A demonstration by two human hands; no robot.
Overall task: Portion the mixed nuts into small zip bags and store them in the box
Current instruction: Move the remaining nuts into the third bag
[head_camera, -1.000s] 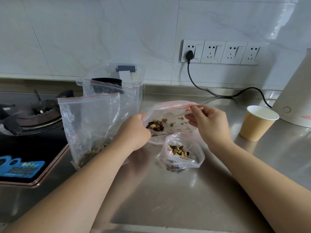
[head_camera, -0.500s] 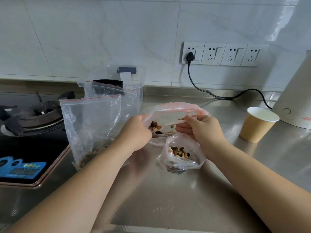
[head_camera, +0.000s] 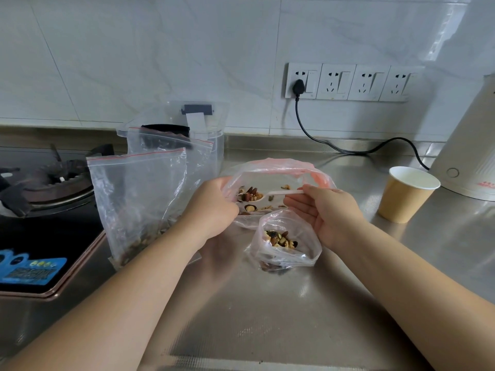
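Note:
My left hand (head_camera: pixel 210 210) grips the left rim of a large pink-rimmed bag of mixed nuts (head_camera: pixel 270 172) and holds its mouth wide. My right hand (head_camera: pixel 329 212) pinches the handle of a white plastic spoon (head_camera: pixel 284 193) whose bowl, loaded with nuts, sits inside that bag. Right below stands a small open zip bag (head_camera: pixel 286 247) with a portion of nuts in it. To the left, two filled zip bags (head_camera: pixel 139 196) lean upright against a clear plastic box (head_camera: pixel 211 129) with a raised lid.
A gas stove (head_camera: pixel 45 188) fills the left side. A paper cup (head_camera: pixel 407 194) stands to the right, beside a white appliance (head_camera: pixel 468 151). A black cable (head_camera: pixel 348 148) runs from the wall sockets along the steel counter (head_camera: pixel 267 317).
My right hand dipped from the bag's rim into the large bag, and it now draws the spoon back with a load of nuts. The left hand stayed put.

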